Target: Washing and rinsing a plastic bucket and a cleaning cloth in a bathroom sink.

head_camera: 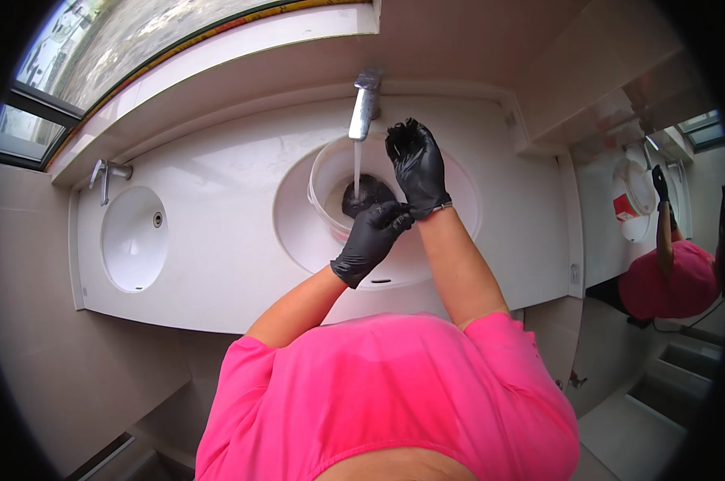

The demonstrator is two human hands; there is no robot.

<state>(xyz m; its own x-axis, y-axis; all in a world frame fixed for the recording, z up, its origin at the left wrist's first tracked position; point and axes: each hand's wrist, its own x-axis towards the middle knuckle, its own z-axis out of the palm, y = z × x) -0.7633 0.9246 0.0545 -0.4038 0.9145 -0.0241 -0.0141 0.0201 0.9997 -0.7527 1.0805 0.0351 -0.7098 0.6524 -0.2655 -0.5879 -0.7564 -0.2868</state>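
Both of my hands wear black disposable gloves. My left hand (374,237) pinches the cuff of the other glove at the wrist. My right hand (419,165) is raised, palm up with fingers curled, beside the chrome faucet (362,111). Water runs from the spout into a white plastic bucket (316,195), which stands in the larger oval basin (290,222). A dark, wet item (367,191) lies inside the bucket under the stream; what it is cannot be told.
A smaller oval sink (128,252) with its own chrome faucet (107,174) is at the left of the white countertop (224,198). A window ledge (218,66) runs behind. At the right, a mirror (645,288) reflects the person and the bucket.
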